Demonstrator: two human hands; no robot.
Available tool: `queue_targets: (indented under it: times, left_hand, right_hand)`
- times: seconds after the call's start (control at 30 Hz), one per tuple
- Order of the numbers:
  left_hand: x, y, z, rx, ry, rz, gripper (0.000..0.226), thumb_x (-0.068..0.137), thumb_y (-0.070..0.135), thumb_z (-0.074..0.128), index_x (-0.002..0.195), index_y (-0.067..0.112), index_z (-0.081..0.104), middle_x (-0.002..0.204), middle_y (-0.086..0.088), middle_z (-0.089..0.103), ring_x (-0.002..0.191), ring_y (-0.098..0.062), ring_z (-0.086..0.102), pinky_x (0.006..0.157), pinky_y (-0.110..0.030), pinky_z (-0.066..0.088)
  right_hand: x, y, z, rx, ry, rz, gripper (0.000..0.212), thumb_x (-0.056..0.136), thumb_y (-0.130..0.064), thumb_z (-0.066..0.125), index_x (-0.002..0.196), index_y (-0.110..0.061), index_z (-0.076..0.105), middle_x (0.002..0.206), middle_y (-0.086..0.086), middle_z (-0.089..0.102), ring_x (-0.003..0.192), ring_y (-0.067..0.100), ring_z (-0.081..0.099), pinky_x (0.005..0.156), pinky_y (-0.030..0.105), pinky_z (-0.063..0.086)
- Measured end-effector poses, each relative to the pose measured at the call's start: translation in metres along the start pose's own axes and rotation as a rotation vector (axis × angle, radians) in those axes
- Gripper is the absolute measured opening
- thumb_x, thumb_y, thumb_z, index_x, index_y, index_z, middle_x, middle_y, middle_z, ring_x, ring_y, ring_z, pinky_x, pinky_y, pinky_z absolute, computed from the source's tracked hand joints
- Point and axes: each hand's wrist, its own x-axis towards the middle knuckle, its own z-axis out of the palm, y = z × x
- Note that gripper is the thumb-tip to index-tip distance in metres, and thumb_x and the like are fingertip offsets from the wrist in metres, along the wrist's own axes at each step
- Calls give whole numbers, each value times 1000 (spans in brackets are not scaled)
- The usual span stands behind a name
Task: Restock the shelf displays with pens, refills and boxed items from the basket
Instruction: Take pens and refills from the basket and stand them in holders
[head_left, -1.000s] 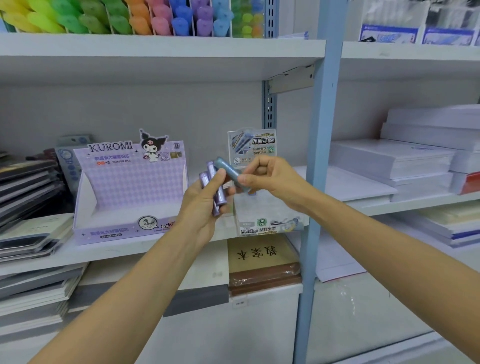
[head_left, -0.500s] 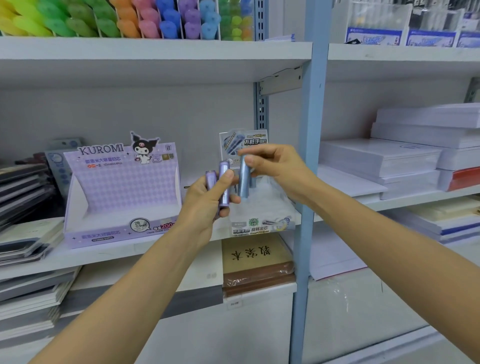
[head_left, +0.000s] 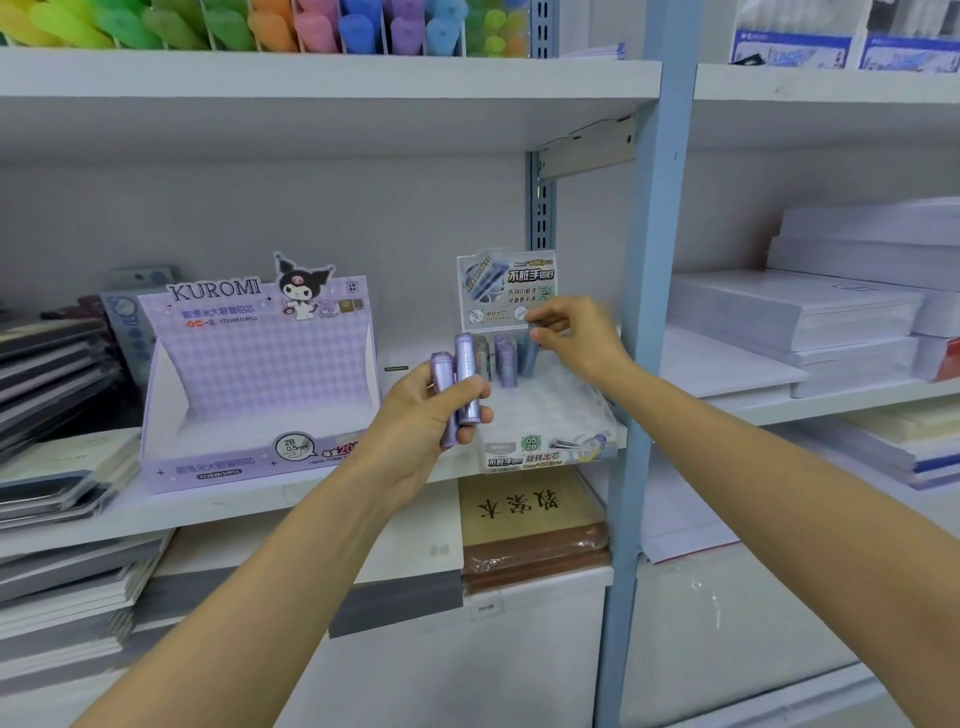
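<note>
Nearly Seated: Refill Tube Held at a Crowded Back Row

A blue-grey tube (head_left: 530, 356) appeared to be pinched by its top in the right hand (head_left: 571, 332), whose fingers were curled narrowly. The grip was blurred, so the exact contact could not be confirmed. The tube was held upright at the back right of the clear display tray (head_left: 561, 415), just beside the standing tubes (head_left: 505, 364). Two purple tubes (head_left: 457, 389) were gripped upright in the left hand (head_left: 426, 415), with the thumb laid across them, in front of the tray's left side.

Several failures were judged possible. The standing tubes could be toppled if the blue-grey tube were lowered off line or the row brushed by knuckles. The tray, seemingly light plastic, could be shoved along the shelf (head_left: 234, 506) by a hard push. The header card (head_left: 498, 286) behind the fingers could be bent. The purple tubes could be let slip while attention was given to the other hand.

As for containers, the tray was seen to hold a short row of grey and purple tubes, gathered at its back only. Whether it had sockets could not be told. The Kuromi display box (head_left: 254, 374) stood just beside it, to the left.
</note>
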Motion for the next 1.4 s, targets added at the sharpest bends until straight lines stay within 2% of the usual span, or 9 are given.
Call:
queue_targets:
  times: [0.23,0.37,0.57,0.63,0.73,0.83,1.03,1.2,1.4]
  left_hand:
    - [7,-3,-8,-8,-28,14,32,87,11,65,118,7,55,79,-3,72,65,-13,65,52,-18,47]
    - [10,-5,-7,-2,-11,25,40,88,10,65,123,-3,52,82,-4,73,65,-13,65,51,-18,46]
    - [10,-6,-9,12,-13,33,35,88,13,65,119,0,55,86,-6,74,67,-13,65,52,-18,47]
    - [11,-5,-9,2,-2,29,31,89,13,65,117,2,57,87,-7,74,67,-13,65,53,-18,47]
    - [11,-5,-5,12,23,28,21,92,13,62,111,5,59,86,-7,73,66,-13,65,52,-18,47]
    - [10,-3,2,66,16,25,18,93,14,62,109,7,61,85,-5,72,68,-13,66,53,-19,47]
    - [1,2,3,44,103,-26,9,96,9,54,100,7,63,86,-8,62,73,-14,60,60,-24,48]
    - [-6,7,-5,66,162,-30,16,97,1,49,97,8,63,70,-3,58,62,-11,56,60,-22,54]
    - [-17,8,-10,117,61,19,15,97,9,55,107,11,65,84,-4,72,72,-12,67,67,-23,57]
  right_hand:
    - [17,-3,-6,-187,-175,-69,24,86,-5,70,110,-5,70,103,9,71,84,14,64,84,21,50]
    - [10,5,3,-136,-106,-59,17,82,-2,73,99,-2,70,91,11,69,82,24,66,85,35,56]
    - [3,2,5,-219,-27,-120,18,89,-17,68,104,-9,74,97,-2,63,80,12,56,76,27,47]
    - [-3,-11,-2,-21,-37,-111,21,93,-25,63,108,-13,72,98,-4,65,81,12,59,76,27,49]
    - [-21,-33,-10,456,-257,-6,27,97,-32,55,110,-14,71,90,-1,72,79,10,64,73,23,52]
    - [-40,-44,-7,486,-449,5,27,95,-29,58,115,-13,68,87,-4,71,80,9,64,77,24,54]
    - [-33,-49,-23,518,-189,-36,20,91,-10,65,110,-10,69,99,10,71,80,7,67,69,16,52]
    - [-32,-30,-16,262,-80,33,23,89,-7,67,112,-7,69,96,10,68,84,15,62,82,28,54]
    - [-31,-23,0,34,-92,-31,21,88,-6,67,108,-9,72,94,0,69,76,1,60,74,8,45]
